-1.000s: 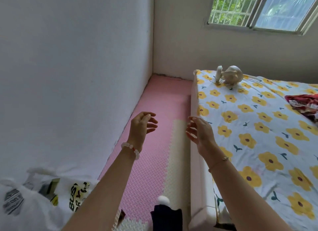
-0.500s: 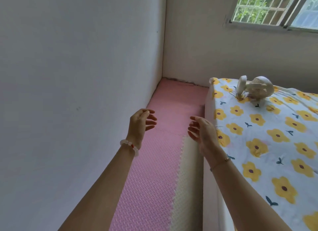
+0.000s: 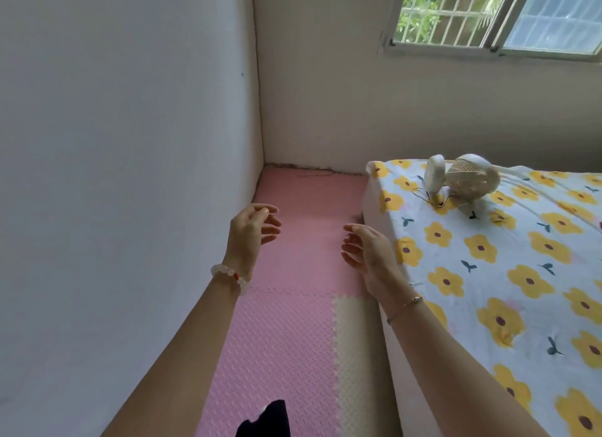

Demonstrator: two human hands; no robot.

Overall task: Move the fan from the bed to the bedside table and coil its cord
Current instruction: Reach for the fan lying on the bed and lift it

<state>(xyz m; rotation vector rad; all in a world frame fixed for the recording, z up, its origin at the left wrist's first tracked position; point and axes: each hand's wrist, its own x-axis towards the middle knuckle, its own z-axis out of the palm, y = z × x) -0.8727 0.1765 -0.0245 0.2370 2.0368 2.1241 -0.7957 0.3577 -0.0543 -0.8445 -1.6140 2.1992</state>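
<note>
Left hand (image 3: 250, 234) and right hand (image 3: 368, 254) are hovering, each grip loose and empty — a hurried lift of the fan (image 3: 469, 179) would be risking snagging its loose cord (image 3: 420, 193).

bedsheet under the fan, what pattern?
White bedsheet with yellow flowers, dark centres and small dark leaf sprigs; clearest in the head view, around the fan.

Fan (image 3: 471, 180) — cream plastic, smooth with a faint sheen, its grille ribbed. Bed sheet (image 3: 521, 273): matt cloth, lightly creased, printed with yellow flowers. Floor mats (image 3: 277, 355) — pink and cream foam, matt, embossed with a fine raised pattern. Walls (image 3: 130, 143): smooth, matt white paint. Window bars (image 3: 439, 13): pale painted metal. Bead bracelet (image 3: 229, 273): glossy, translucent white beads.
</note>
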